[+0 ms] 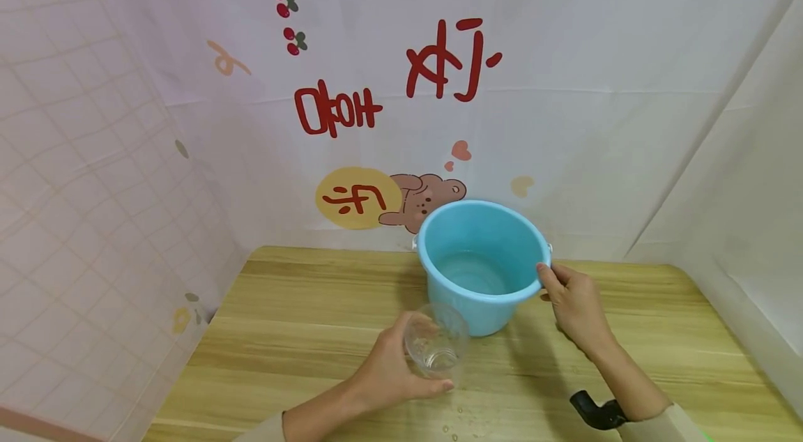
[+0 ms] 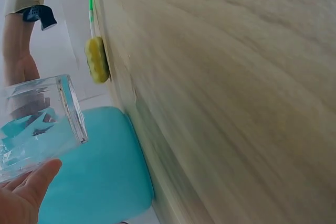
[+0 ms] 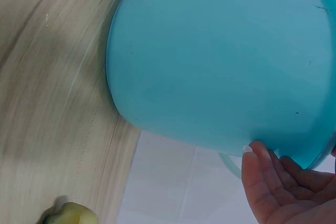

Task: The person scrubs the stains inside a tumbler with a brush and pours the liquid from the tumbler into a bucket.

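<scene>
My left hand (image 1: 384, 374) holds a clear drinking glass (image 1: 438, 344) just in front of the bucket, its mouth facing up towards the head camera. Fingers lie along the far side and the thumb along the near side. In the left wrist view the thick base of the glass (image 2: 68, 106) shows. A light blue bucket (image 1: 473, 313) stands upright at the back of the table, with water (image 1: 473, 271) in its bottom. My right hand (image 1: 580, 309) grips the bucket's rim on the right, thumb on top and fingers underneath against the outer wall.
The wooden table (image 1: 301, 330) carries a few water drops (image 1: 454, 428) near its front. A yellow sponge brush (image 2: 97, 61) with a green and white handle lies near the table's edge. A printed cloth wall (image 1: 596, 149) rises directly behind the bucket.
</scene>
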Tool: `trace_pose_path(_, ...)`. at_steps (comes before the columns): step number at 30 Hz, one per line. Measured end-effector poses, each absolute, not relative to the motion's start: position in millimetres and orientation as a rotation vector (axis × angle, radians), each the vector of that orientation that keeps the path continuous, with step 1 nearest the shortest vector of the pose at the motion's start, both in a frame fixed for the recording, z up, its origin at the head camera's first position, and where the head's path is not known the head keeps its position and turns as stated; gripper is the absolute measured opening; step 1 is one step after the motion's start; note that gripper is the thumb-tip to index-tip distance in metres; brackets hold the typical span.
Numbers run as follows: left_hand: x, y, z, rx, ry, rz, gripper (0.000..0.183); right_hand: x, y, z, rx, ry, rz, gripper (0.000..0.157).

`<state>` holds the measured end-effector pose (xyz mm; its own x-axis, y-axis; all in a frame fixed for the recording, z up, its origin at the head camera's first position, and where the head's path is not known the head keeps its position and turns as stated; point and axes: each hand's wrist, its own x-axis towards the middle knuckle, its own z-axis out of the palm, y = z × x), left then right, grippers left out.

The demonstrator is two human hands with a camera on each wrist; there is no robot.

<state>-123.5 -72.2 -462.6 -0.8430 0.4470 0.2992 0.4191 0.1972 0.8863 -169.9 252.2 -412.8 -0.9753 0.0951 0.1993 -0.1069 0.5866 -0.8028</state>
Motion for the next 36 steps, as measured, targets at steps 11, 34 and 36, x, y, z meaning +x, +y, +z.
trace_pose_path(11,-120.9,-54.6,-463.7,0.898,2.386,1.713,0.077,-170.3,253.5,-412.6,0.018,-2.593,1.328,0.055)
trace_pose_path(34,-118.5,-34.2,-479.8,0.967,2.256,1.478,0.079,-171.9,252.1,-413.4,0.008,-2.589,1.317,0.054)
trace_pose_path(36,-118.2,-34.4,-480.4,0.981,2.269,1.461,0.08,-171.8,251.9,-413.3,0.004,-2.59,1.316,0.054)
